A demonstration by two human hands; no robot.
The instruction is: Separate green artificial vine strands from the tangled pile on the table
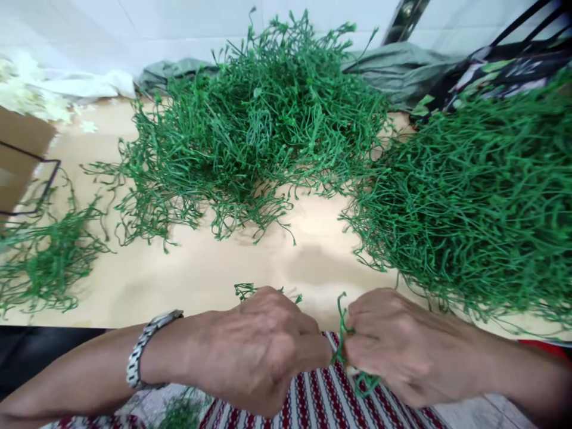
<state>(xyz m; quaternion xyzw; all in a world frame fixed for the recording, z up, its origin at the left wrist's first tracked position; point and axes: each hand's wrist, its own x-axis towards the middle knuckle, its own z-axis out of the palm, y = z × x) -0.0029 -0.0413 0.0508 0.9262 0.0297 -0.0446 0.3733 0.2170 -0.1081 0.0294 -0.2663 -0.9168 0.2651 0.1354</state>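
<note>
Both my hands work close together at the near edge of the table. My right hand (402,345) is closed, and a thin green plastic flower stem (342,325) sticks up out of its grip, with a looped end hanging below. My left hand (263,345), a metal watch on its wrist, is closed with its fingertips against that stem. Branching green stem tips (244,290) show just beyond its knuckles; whether they are in its grip is hidden. Ahead lies a big heap of such stems (268,119), and a denser pile (473,208) spreads on the right.
A smaller bunch of stems (58,256) lies at the left on the pale tabletop (214,268). White artificial blossoms (44,89) and a cardboard box (22,143) are at the far left. Grey-green cloth (402,68) lies along the wall behind the heap.
</note>
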